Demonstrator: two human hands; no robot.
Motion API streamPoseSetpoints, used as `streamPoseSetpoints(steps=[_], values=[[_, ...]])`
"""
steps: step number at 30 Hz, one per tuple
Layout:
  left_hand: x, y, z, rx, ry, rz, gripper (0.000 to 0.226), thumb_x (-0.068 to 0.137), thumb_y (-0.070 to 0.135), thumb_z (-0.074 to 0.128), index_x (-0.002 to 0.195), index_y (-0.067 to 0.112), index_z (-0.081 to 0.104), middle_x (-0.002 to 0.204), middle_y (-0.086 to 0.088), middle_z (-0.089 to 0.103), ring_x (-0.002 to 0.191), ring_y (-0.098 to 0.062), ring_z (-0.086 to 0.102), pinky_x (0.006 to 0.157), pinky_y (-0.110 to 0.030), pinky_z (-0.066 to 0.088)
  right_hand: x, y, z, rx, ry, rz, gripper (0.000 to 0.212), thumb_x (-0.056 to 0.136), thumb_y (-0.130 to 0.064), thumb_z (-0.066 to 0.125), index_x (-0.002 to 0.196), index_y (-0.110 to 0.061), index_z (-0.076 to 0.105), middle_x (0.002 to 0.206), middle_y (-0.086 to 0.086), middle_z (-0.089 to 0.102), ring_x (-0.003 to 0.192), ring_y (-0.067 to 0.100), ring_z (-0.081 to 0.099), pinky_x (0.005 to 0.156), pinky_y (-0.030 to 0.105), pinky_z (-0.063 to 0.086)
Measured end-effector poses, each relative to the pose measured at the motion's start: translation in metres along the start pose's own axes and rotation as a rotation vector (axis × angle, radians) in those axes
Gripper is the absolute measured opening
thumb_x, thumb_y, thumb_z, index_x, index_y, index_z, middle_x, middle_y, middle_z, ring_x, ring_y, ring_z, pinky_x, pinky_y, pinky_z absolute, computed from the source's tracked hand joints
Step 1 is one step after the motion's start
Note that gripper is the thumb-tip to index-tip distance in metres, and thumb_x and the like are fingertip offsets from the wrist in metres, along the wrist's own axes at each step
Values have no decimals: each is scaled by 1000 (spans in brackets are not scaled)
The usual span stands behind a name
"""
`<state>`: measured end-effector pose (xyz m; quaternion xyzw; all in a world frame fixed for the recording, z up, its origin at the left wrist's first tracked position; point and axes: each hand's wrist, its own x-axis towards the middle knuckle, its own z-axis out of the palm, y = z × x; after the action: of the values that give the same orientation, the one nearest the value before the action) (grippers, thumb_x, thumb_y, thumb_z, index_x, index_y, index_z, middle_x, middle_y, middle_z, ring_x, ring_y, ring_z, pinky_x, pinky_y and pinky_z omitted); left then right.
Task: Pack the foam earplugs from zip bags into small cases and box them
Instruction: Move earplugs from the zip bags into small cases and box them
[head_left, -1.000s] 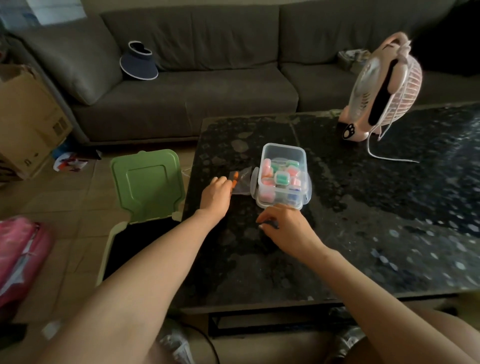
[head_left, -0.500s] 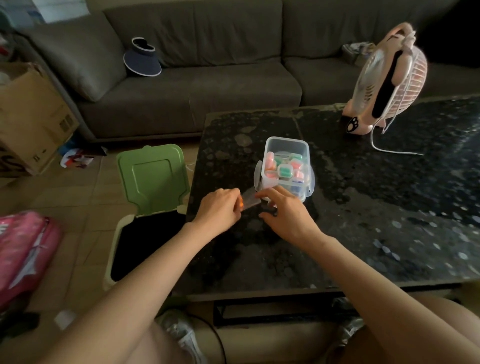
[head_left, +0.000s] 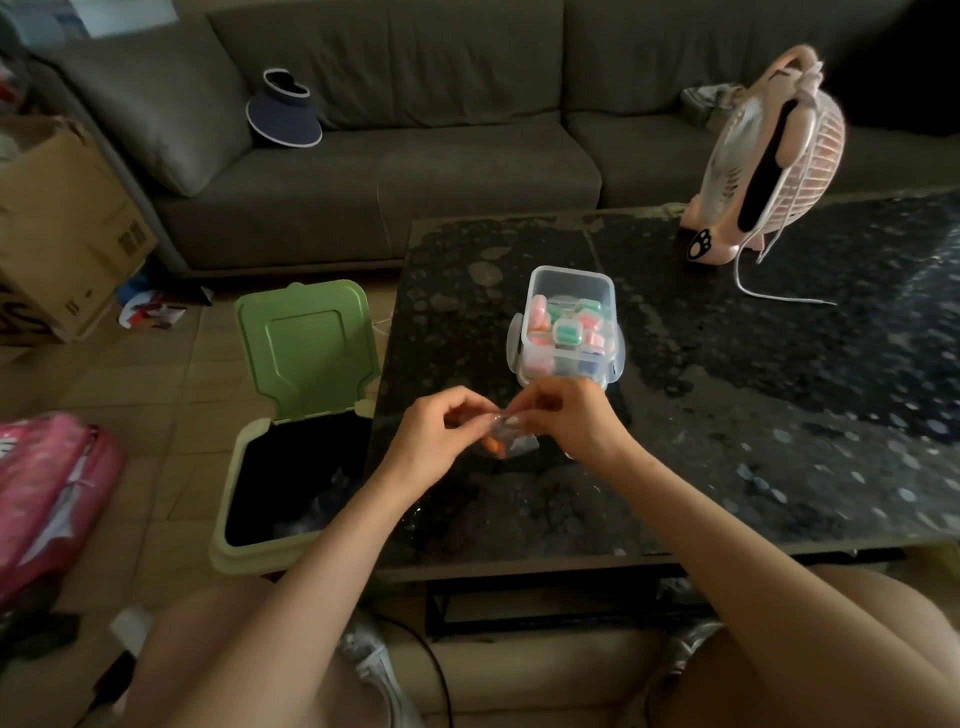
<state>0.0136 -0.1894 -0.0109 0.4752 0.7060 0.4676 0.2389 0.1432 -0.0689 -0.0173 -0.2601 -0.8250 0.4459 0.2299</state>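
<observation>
One clear zip bag (head_left: 511, 439), one orange earplug (head_left: 496, 447) showing inside, hangs above the table (head_left: 727, 415) just before the one clear box (head_left: 570, 269) of pastel cases (head_left: 567, 332), too crowded to count. The left hand (head_left: 431, 441) and right hand (head_left: 576, 423) each pinch its top edge. A second ago it lay on the table at the left hand alone.

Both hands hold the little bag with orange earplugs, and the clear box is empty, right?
Not empty. The head view shows the clear box holding pink and green small cases. The left hand and right hand do pinch the zip bag with orange earplugs.
</observation>
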Motion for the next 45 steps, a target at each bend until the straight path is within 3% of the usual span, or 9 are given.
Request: streamPoseSetpoints(steps=[7,12,18,22,25,27,32,37,45], values=[[-1,8,1,-238,15,-149,14,88,16,62,95,9,72,84,-9,73,76,-20,69,70,-9,46,1,-4,-5,297,-48,74,13,75,-1,74,82,-7,64,72,-1,70,65,8,69,61,17,54],[3,8,3,-279,53,-290,16,79,19,72,68,12,62,65,0,70,59,-11,66,62,-13,45,1,-3,-1,115,-83,-62,26,74,-10,77,92,-22,63,87,-3,68,79,6,66,76,23,56],[3,10,6,-254,60,-350,37,71,22,78,62,14,44,69,-15,71,55,-27,68,90,-30,46,1,-3,4,33,-84,-101,20,76,-12,76,88,-20,62,87,-1,66,80,14,65,75,29,57],[5,10,7,-271,83,-361,36,74,18,76,63,12,42,52,-1,65,47,-15,65,55,-11,48,1,-6,5,31,-46,-90,25,78,-6,74,85,-23,56,83,-8,63,76,6,65,73,23,57],[6,4,8,-250,98,-354,35,73,18,77,63,11,45,66,-11,70,57,-25,68,62,-23,53,0,-5,6,-93,-33,-139,14,80,-7,72,86,-14,61,79,-13,58,73,4,60,71,15,52],[7,2,8,-210,92,-335,28,73,19,78,66,11,52,79,-13,71,71,-26,69,72,-30,54,-1,-3,7,-167,-21,-163,9,81,-7,71,87,-9,65,80,-8,59,74,8,59,71,17,51],[7,3,1,-123,-12,-135,17,81,16,70,96,14,63,83,-5,68,78,-16,68,65,-20,52,2,-1,1,-167,-1,-95,8,80,-9,72,87,-7,69,80,0,64,73,12,61,67,18,51],[10,-3,-2,110,-100,63,9,85,17,66,93,21,64,87,-7,67,83,-25,65,79,-39,53,2,-3,-1,-137,-37,-69,12,79,-11,74,89,-5,73,79,-1,65,71,9,60,66,12,48],[11,-9,-3,250,-99,153,14,86,17,65,92,26,55,79,3,64,74,-11,64,76,-37,54,3,-2,-3,-153,-81,-122,18,77,-11,75,95,-7,75,85,1,66,77,14,61,72,18,49]])
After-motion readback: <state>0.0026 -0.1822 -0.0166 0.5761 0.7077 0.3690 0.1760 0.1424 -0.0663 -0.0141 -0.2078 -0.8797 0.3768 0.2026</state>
